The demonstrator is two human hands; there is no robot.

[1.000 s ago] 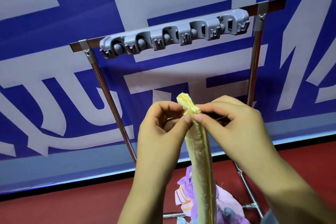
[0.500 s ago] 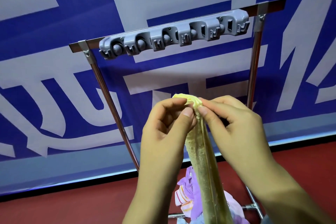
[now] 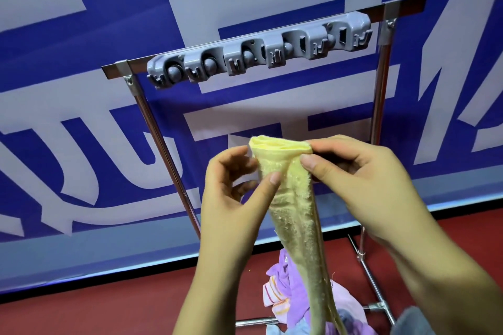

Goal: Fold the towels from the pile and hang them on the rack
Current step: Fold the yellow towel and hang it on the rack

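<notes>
At the centre of the frame both hands hold a yellow towel (image 3: 292, 198) by its top edge. The left hand (image 3: 234, 187) pinches the towel's left side between thumb and curled fingers; the right hand (image 3: 359, 179) pinches the right side, thumb in front. The towel hangs down in a narrow gathered strip toward the lower edge. Behind it, across the upper half, stands the metal rack (image 3: 152, 122) with a grey hook strip (image 3: 258, 51) on its top bar. The pile of towels (image 3: 283, 288), purple and striped, lies on the red floor (image 3: 95, 307) at lower centre, between the rack's legs.
</notes>
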